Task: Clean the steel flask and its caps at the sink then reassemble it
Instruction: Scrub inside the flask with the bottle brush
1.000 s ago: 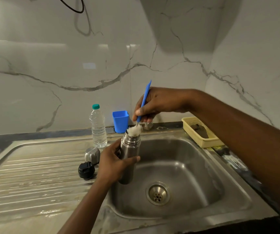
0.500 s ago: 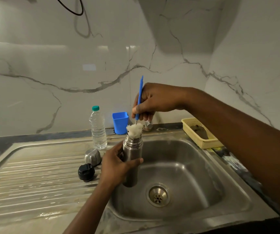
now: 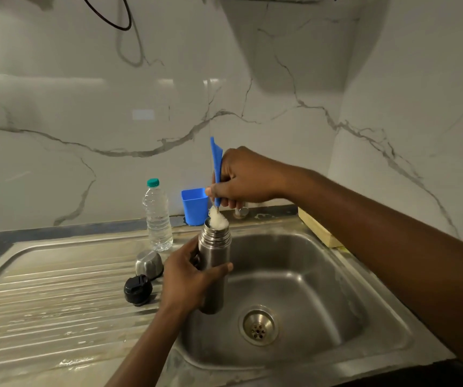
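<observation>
Left grip (image 3: 188, 283): wrapped round the steel flask (image 3: 214, 254) at mid-body, holding it upright over the sink (image 3: 322, 289)
Flask base: below the left grip, near the drain (image 3: 258, 327)
Black cap (image 3: 138, 289): just left of the left grip, on the drainboard (image 3: 57, 303)
Steel cap (image 3: 149, 263): close behind the black cap
Right grip (image 3: 244, 177): above the flask mouth, pinching the blue brush handle (image 3: 216, 163)
Bristles (image 3: 218, 220): below the right grip, partly inside the mouth
Water bottle (image 3: 157, 219), blue cup (image 3: 195, 206): left of the right grip, on the bench by the wall
</observation>
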The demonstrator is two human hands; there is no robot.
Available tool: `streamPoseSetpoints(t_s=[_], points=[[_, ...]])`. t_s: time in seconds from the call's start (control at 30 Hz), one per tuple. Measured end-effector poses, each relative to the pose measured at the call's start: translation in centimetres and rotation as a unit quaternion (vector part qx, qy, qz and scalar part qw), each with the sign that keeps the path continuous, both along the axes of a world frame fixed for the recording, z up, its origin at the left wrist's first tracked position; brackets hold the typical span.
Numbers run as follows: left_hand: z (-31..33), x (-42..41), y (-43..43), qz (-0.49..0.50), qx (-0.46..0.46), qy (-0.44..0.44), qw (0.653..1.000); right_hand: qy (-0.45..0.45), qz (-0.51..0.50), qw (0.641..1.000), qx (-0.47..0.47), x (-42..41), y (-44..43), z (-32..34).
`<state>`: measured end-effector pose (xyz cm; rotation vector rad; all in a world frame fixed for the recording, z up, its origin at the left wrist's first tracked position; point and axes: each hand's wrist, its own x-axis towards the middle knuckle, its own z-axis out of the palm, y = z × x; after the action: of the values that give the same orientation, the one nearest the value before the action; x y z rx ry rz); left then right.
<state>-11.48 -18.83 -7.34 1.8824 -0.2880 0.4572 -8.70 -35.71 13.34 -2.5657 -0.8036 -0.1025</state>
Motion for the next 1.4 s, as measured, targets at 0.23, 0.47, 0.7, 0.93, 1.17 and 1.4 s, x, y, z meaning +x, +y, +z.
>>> streamPoseSetpoints(t_s=[0.23,0.47,0.7,0.93,1.17,1.4], points=[[-0.1,0.2,0.0,0.009,-0.006,-0.002,1.000,-0.002,-0.026,1.000,-0.010,0.1,0.1,-0.6],[-0.5,0.3,0.1,0.024,0.004,-0.005,1.000,0.001,-0.043,0.999,-0.015,0.2,0.3,-1.2],[-0.5,0.8,0.3,0.022,-0.001,0.002,1.000,0.000,-0.045,0.999,0.001,-0.1,-0.1,-0.6],[-0.7,0.5,0.3,0.019,0.008,0.006,1.000,0.048,-0.051,0.996,0.051,0.3,-0.8,-2.2],[-0.6,0.6,0.2,0.008,0.007,0.008,1.000,0.059,-0.010,0.998,0.030,0.2,-1.3,0.1],[-1.0,0.6,0.1,-0.010,0.018,0.013,1.000,0.078,0.008,0.997,-0.006,0.6,-0.1,-1.4]])
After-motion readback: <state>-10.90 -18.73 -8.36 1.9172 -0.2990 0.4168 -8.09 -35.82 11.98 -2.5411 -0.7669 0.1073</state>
